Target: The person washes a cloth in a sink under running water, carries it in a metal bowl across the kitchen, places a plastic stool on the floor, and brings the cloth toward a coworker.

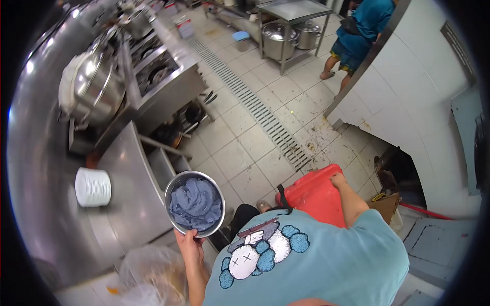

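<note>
My left hand (190, 243) grips the near rim of a round metal bowl (170, 214), its fingers partly hidden beneath it. Inside the bowl lies a crumpled, soft blue-grey mass (196, 203). Over to the right, my right hand (337, 179) rests on the edge of a red plastic lid or panel (314, 196), with the fingers curled at its upper right side. A steel counter (127, 204) stands left of the bowl, bearing a stack of white plates (93, 187).
A large steel pot (99, 86) stands by the stove (168, 81) at the upper left. Plastic bags (153, 275) lie at the lower left. A floor drain (245, 97) crosses the tiles. Another person (370, 25) stands at the upper right beside a white wall (408, 92).
</note>
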Demonstrator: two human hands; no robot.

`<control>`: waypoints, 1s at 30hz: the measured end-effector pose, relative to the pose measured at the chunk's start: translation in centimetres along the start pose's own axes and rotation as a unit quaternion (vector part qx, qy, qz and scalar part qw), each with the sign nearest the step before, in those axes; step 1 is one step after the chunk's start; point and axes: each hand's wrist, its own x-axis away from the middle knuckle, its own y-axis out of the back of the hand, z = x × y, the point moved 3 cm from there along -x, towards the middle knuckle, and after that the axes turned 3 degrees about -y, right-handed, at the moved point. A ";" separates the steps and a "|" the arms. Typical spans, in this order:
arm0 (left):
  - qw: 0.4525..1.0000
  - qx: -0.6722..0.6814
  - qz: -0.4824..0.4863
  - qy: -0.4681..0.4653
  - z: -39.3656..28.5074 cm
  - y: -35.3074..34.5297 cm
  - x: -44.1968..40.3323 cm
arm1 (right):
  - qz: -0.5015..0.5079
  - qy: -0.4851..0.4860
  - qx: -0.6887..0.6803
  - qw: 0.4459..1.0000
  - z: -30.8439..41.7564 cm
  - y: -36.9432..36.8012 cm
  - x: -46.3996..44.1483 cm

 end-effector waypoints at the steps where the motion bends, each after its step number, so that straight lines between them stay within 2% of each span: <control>1: 1.000 -0.008 0.016 0.007 -0.1 -0.8 -2.8 | 0.025 0.034 -0.085 0.996 1.6 -0.1 -0.2; 3: 0.999 -0.017 0.041 0.000 -1.7 -4.0 -7.3 | 0.020 0.044 -0.070 0.996 6.6 2.1 2.5; 5: 0.999 -0.027 0.047 0.007 -2.9 -7.1 -11.8 | 0.027 0.051 -0.052 0.997 8.7 3.6 4.0; 7: 0.996 -0.043 0.078 0.007 -4.4 -11.0 -16.1 | -0.138 0.147 0.012 0.979 10.6 4.8 3.9; 8: 0.994 -0.050 0.098 0.003 -5.3 -13.0 -18.3 | -0.139 0.136 0.004 0.981 10.3 4.4 2.7; 10: 0.991 -0.059 0.122 -0.003 -6.2 -16.6 -23.1 | -0.105 0.112 -0.214 0.965 8.1 2.2 0.6; 12: 0.982 -0.082 0.170 0.002 -7.3 -20.6 -27.6 | -0.103 0.012 -0.280 0.954 4.6 -1.6 -1.4; 13: 0.981 -0.086 0.176 0.004 -8.2 -23.2 -29.3 | -0.071 -0.090 -0.307 0.945 3.5 -2.7 -1.1; 14: 0.979 -0.091 0.180 0.004 -8.9 -25.7 -30.9 | -0.003 -0.233 -0.330 0.915 4.0 -2.6 0.3; 15: 0.974 -0.099 0.202 0.009 -9.6 -28.3 -32.6 | 0.051 -0.324 -0.343 0.880 4.5 -2.9 1.4; 16: 0.969 -0.107 0.224 0.017 -10.1 -30.5 -34.1 | 0.074 -0.353 -0.358 0.861 5.4 -3.3 2.3; 19: 0.951 -0.145 0.271 0.041 -11.0 -37.6 -39.6 | 0.076 -0.295 -0.407 0.861 9.3 -3.1 3.1; 20: 0.947 -0.150 0.281 0.043 -11.3 -40.4 -41.0 | 0.074 -0.302 -0.413 0.856 10.6 -2.9 3.0; 22: 0.946 -0.170 0.274 0.037 -11.7 -46.2 -43.6 | 0.041 -0.278 -0.470 0.837 13.1 -2.7 2.0; 24: 0.939 -0.167 0.299 0.033 -11.8 -52.2 -45.6 | 0.003 -0.257 -0.460 0.850 11.8 -7.1 -1.3; 25: 0.937 -0.159 0.310 0.034 -11.5 -55.1 -46.8 | -0.003 -0.261 -0.468 0.844 13.0 -5.9 -2.4; 26: 0.934 -0.154 0.319 0.037 -11.1 -58.0 -48.1 | 0.045 -0.303 -0.299 0.903 14.3 -4.4 -2.6; 27: 0.932 -0.142 0.329 0.046 -10.5 -60.9 -49.3 | 0.093 -0.335 -0.122 0.930 15.0 -3.4 -3.7; 28: 0.928 -0.147 0.340 0.045 -10.2 -63.6 -50.2 | 0.093 -0.341 -0.132 0.926 16.0 -2.2 -5.0; 30: 0.924 -0.137 0.353 0.053 -9.8 -70.0 -51.3 | 0.092 -0.451 -0.280 0.842 15.7 -0.6 -8.9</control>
